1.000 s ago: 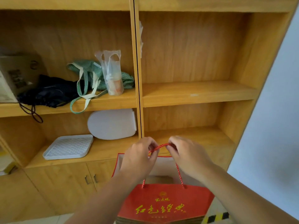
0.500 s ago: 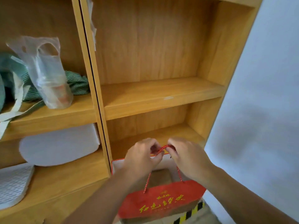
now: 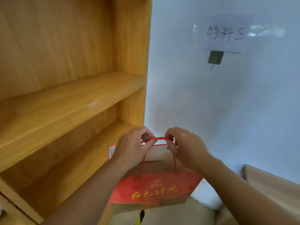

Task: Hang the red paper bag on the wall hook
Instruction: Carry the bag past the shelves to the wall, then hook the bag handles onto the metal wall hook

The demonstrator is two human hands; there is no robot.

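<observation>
View has swung right since 0.5 s ago: shelf clutter gone from frame, white wall point(image 3: 211, 103) with wall hook point(image 3: 215, 57) now visible. Left hand point(image 3: 132, 151) and right hand point(image 3: 186, 148) both pinched closed on the twisted red cord handle point(image 3: 159, 138), stretched taut between them. Red paper bag point(image 3: 154, 190) hangs below, mouth open, brown item inside, gold lettering on front. Bag well below the hook, bare wall between. Wooden shelf unit point(image 3: 131, 46) edge just left of the hands. Hook: square metal plate under a handwritten paper label point(image 3: 225, 34).
</observation>
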